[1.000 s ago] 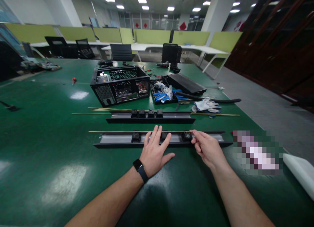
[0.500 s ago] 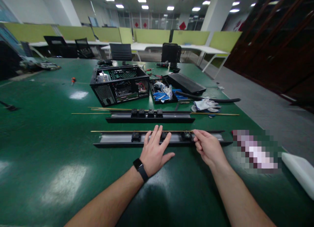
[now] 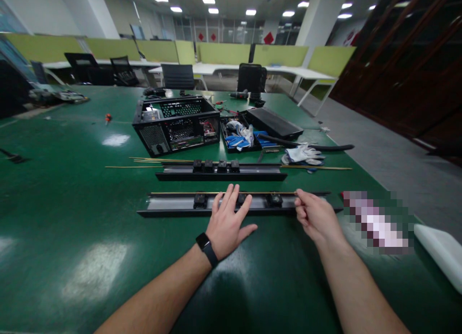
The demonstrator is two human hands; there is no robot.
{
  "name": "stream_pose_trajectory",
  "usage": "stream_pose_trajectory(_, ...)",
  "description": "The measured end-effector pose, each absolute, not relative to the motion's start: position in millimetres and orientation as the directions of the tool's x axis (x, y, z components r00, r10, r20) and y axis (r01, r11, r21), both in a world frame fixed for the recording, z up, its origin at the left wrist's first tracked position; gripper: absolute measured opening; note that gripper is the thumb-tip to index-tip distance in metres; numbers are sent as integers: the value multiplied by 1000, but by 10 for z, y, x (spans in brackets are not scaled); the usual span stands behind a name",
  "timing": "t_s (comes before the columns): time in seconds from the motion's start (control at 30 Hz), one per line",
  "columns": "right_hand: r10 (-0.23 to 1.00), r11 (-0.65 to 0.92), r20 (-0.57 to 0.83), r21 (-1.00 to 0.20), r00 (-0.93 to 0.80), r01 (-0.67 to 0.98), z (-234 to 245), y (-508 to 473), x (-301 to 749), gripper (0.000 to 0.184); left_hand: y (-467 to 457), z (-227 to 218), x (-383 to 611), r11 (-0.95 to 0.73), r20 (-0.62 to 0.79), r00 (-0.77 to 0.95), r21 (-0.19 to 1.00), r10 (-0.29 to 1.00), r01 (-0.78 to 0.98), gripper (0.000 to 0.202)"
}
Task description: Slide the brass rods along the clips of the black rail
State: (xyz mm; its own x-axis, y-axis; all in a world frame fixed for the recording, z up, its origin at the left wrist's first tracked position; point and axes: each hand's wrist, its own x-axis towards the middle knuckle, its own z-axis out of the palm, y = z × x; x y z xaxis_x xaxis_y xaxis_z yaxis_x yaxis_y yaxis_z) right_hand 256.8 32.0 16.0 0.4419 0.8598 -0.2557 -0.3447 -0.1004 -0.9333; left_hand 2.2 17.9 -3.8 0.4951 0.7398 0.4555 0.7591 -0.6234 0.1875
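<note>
A long black channel with a pale inner strip lies crosswise before me, holding several small black blocks. Along its far edge runs a thin brass-coloured rod. My right hand pinches the rod's right end between thumb and fingertips. Spread flat over the channel's middle is my left hand, fingers apart, palm down. It covers part of a block, and whether it presses on the channel I cannot tell. Beyond lies a second black channel with several similar blocks.
More thin brass rods lie by the far channel. Behind stand an open black computer case, a tray with blue-and-white gloves, a flat black cover and another glove. A white object sits at right.
My right hand has moved to the right, drawing the brass rod along the channel; the rod's left end has shifted right too. My left hand stays in place.
</note>
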Motion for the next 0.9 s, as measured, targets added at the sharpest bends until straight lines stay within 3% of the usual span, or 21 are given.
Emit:
stream_pose_trajectory(0.3,889,-149,-287,-918,357,-369,205,291,2528,30,171,-33,24,-627,465,494,187,735,756,70)
stream_pose_trajectory(0.5,838,-75,-265,-922,478,-380,185,324,2595,29,173,-28,28,-626,449,501,186,740,758,69)
stream_pose_trajectory(0.7,883,-108,-264,-919,388,-379,224,297,2541,28,173,-36,26,-627,458,498,185,736,757,69)
stream_pose_trajectory(0.9,830,-67,-259,-926,494,-373,152,327,2636,32,170,-27,22,-627,458,499,181,735,757,68)
